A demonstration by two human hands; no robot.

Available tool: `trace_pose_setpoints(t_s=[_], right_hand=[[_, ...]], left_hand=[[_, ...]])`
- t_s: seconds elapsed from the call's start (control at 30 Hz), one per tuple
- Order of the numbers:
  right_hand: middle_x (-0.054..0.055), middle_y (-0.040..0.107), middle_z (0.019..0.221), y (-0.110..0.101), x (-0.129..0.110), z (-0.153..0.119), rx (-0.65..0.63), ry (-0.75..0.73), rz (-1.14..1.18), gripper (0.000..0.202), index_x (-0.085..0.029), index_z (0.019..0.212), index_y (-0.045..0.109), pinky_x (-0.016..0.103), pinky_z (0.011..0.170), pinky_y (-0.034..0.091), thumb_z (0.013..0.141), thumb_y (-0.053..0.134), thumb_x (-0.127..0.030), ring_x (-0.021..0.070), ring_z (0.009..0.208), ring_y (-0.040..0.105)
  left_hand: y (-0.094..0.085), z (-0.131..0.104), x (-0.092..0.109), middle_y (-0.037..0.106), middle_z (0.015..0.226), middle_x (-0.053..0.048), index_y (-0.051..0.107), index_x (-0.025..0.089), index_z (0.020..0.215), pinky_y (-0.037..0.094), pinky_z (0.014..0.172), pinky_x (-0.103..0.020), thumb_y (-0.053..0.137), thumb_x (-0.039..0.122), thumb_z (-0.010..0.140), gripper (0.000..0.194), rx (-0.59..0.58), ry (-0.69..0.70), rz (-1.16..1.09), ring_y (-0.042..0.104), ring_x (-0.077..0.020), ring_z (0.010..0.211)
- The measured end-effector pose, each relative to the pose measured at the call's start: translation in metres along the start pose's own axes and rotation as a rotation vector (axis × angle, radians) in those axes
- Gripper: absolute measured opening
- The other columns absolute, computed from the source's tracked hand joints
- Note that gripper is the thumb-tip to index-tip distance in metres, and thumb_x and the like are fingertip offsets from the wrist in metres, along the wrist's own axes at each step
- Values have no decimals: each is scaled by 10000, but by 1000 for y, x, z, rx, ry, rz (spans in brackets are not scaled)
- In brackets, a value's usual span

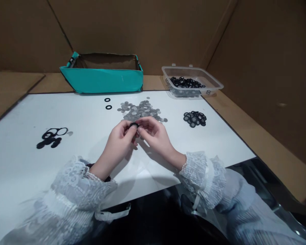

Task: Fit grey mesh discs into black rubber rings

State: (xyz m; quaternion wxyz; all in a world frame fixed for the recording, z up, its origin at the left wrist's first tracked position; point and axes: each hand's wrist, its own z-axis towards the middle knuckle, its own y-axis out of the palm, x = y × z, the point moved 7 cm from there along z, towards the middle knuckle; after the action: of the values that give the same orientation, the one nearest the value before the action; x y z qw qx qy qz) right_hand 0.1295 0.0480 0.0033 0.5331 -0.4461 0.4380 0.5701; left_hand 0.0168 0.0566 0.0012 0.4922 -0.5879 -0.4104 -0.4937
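L hand (pixel 118 136) fingers pinch blk ring (pixel 134 124); R hand (pixel 156 133) fingers bunched at its edge, grip unclear; grey discs (pixel 142 110) just beyond on worktop (pixel 79 112).

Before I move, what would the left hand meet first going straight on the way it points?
Most likely the right hand, just ahead and to the right of the left hand, by the small black piece. Beyond lie grey discs, though the hands' height above them is unclear.
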Motion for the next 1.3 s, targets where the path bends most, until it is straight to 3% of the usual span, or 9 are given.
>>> trace_pose_setpoints(t_s=[0.2,0.4,0.5,0.7,0.87,1.03,1.2,1.3], right_hand=[[12,668,819,-3,7,10,-121,101,39,117,-183,900,620,283,657,542,817,554,-134,114,652,615],[15,655,825,1,5,6,-173,16,25,161,-192,948,619,281,688,538,828,530,-132,120,702,616],[3,632,787,3,6,3,-169,14,25,209,-202,990,601,272,700,535,819,529,-108,127,737,613],[-32,575,667,3,8,3,-173,92,-4,210,-202,940,585,276,649,523,805,468,-91,123,623,590],[-36,575,702,-1,7,1,-93,37,-43,147,-207,964,519,250,633,498,829,497,-153,119,651,611],[-21,594,692,-1,10,3,-181,48,-94,95,-192,868,555,260,606,490,837,477,-148,117,600,614],[-18,613,732,-3,3,1,-126,-40,-111,160,-201,991,548,262,654,496,842,505,-164,127,674,622],[-4,635,775,-2,4,-1,-147,-30,-105,142,-194,948,571,268,667,504,841,487,-153,121,662,622]], left_hand=[[3,1,3,537,698,10,520,173,797,496,458,-278,563,320,802,154,-109,-14,-14,531,-113,473],[1,6,-1,575,674,-10,549,168,742,482,440,-266,584,298,767,136,-127,-48,21,535,-117,460],[0,7,-3,588,697,-20,555,164,749,496,452,-286,591,296,754,137,-111,-79,-26,541,-123,461],[11,4,-6,575,678,-13,593,157,822,499,463,-286,590,304,778,153,-253,-117,-76,544,-125,465],[6,6,-6,526,679,9,532,169,740,497,464,-275,579,305,798,155,-167,-76,-105,518,-101,449],[14,2,-6,557,669,-4,552,176,776,492,474,-255,593,299,789,130,-316,-127,-59,538,-114,492],[7,6,-7,549,695,-1,558,163,780,495,487,-266,606,299,788,144,-212,-103,-140,530,-101,476],[9,5,-9,563,707,-11,579,162,805,501,499,-270,616,289,777,136,-266,-130,-148,547,-116,519]])
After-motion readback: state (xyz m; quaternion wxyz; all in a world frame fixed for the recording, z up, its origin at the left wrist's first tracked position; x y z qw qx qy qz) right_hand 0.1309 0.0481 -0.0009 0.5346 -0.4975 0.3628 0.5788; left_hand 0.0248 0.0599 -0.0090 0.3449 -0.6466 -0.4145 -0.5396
